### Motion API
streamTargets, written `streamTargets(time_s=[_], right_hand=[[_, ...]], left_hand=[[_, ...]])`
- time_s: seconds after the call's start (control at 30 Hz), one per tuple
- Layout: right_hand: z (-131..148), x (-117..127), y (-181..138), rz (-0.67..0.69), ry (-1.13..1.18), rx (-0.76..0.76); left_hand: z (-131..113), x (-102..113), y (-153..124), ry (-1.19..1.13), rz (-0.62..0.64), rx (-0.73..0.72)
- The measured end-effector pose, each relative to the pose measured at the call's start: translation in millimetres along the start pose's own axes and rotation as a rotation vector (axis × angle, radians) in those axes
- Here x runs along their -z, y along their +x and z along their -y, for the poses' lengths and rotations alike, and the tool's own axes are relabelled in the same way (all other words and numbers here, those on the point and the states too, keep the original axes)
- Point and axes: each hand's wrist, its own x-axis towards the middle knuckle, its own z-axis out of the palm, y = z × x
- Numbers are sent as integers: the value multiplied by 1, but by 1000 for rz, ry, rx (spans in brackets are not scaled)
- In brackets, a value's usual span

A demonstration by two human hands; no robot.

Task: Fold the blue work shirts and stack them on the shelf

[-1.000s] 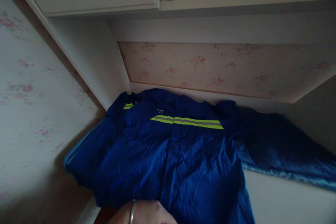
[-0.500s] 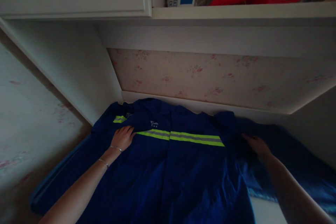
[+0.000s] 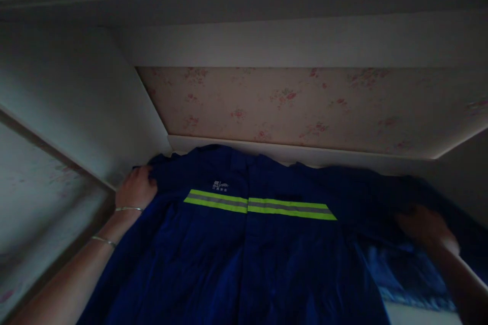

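Blue cotton-like work jacket (image 3: 244,254) with a yellow-and-grey reflective stripe (image 3: 259,205) across the chest lies spread flat, front up, on a white desk (image 3: 419,312) set in an alcove. Its collar end points toward the back wall, almost touching the white ledge (image 3: 305,150) under the pink floral wallpaper (image 3: 305,101). A small white logo (image 3: 220,185) sits just above the stripe on the left half.

The left hand (image 3: 135,189) is stretched forward from a bare forearm that comes in from the lower left. It rests at the jacket's left shoulder, close against the white side panel (image 3: 95,127), with the fingers curled over the edge of the cloth; the grip looks narrow and closed on the fabric there. Two thin silver bangles (image 3: 114,223) circle the wrist and forearm.

The right hand (image 3: 427,228) reaches out on the opposite side, palm down, lying on the jacket's right sleeve (image 3: 381,193), which stretches off to the right. It is dark and blurred, so whether its grip pinches the cloth or simply presses flat cannot be told.
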Motion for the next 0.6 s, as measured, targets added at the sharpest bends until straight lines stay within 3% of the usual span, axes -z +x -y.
streamTargets(time_s=[0.07,0.13,0.23,0.3,0.43,0.53,0.6], right_hand=[[45,-1,-7,83,48,86],[106,-13,-15,179,203,254],[198,-54,-27,318,336,393],[241,-85,-35,397,408,441],[276,-124,-47,523,463,471],[271,-125,-51,588,525,521],[263,-117,-51,575,600,561]], left_hand=[[-53,3,11,-154,-37,-188],[-108,2,30,-321,-3,-349],[-178,-11,62,-372,81,-412],[-208,-24,77,-358,161,-417],[-224,-42,79,-297,278,-450],[-211,-36,73,-318,322,-554],[-201,-26,73,-362,280,-599]])
